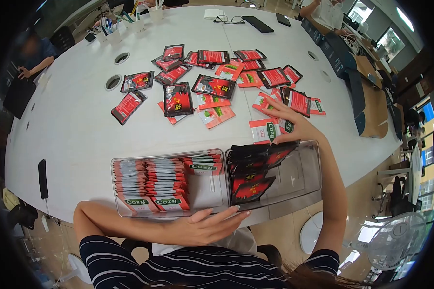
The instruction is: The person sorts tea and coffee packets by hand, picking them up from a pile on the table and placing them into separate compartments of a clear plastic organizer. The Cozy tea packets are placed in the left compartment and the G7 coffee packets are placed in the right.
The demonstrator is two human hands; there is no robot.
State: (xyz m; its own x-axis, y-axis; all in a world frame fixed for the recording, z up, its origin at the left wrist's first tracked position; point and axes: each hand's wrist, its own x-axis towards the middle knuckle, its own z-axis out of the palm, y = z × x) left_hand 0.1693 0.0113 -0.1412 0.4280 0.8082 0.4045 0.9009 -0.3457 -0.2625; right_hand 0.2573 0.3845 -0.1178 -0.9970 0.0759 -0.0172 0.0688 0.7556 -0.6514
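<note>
My left hand [212, 226] lies along the near edge of two clear plastic boxes, fingers spread and holding nothing. The left box [205, 192] holds rows of pink and white Cozy packets [166, 178]. In the right box [301, 178], black and red packets [250, 178] stand at the left side. My right hand [294, 123] is beyond the right box, over the packets on the table, its fingers apart beside a pink Cozy packet [264, 131]. Whether it grips a packet is unclear. Black and red packets [178, 99] and pink ones lie scattered on the white table [72, 130].
Cardboard boxes [369, 101] stand along the right edge. Glasses [229, 19], a black case [258, 24] and a phone [283, 19] lie at the far side. Pen cups [113, 36] stand far left. One person [43, 55] sits at left, another [323, 14] at far right.
</note>
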